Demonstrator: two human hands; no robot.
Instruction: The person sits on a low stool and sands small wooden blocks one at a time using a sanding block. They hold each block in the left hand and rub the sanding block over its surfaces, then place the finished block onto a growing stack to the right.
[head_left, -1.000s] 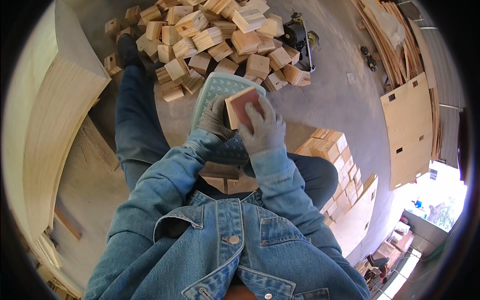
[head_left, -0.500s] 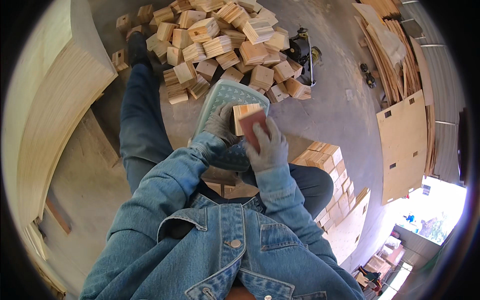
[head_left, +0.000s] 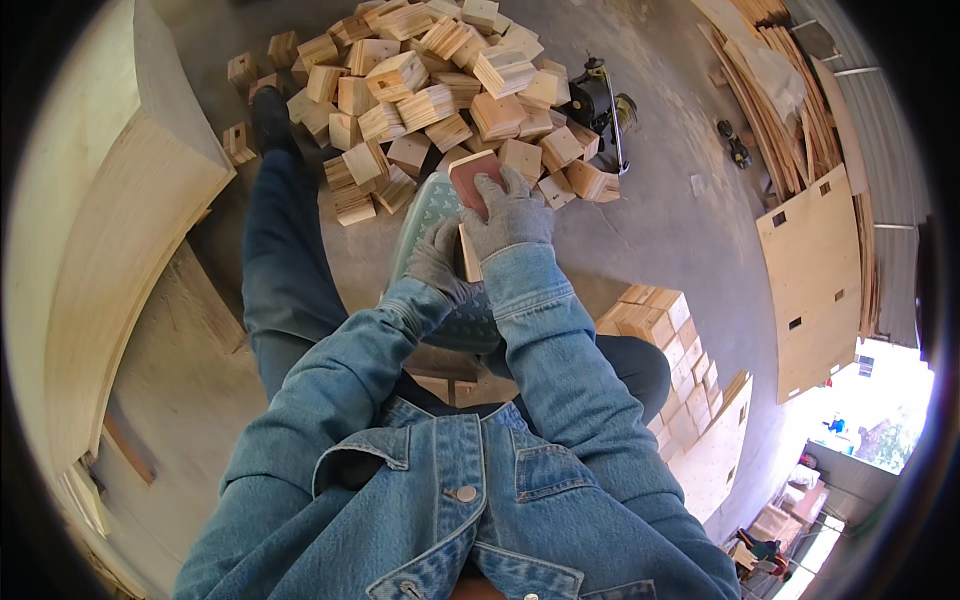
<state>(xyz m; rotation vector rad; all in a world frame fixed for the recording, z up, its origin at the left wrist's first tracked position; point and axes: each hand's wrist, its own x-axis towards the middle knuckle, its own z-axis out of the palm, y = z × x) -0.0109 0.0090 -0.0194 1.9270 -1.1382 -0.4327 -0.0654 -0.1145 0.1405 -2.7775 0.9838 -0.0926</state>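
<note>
The gloved left hand (head_left: 440, 262) grips a wooden block (head_left: 467, 256) beneath the right hand (head_left: 510, 220), which holds a reddish-brown pad (head_left: 467, 181); a teal stool (head_left: 415, 218) sits below both, piled blocks (head_left: 430, 95) beyond them.

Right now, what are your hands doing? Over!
Left gray-gloved hand: holding pale wooden block. Right gray-gloved hand: gripping reddish-brown rectangular pad. Right hand partly hides block.

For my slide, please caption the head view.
Gloved left hand holds a wooden block, right hand a reddish block, over a teal patterned surface; heaped wooden blocks beyond.
</note>
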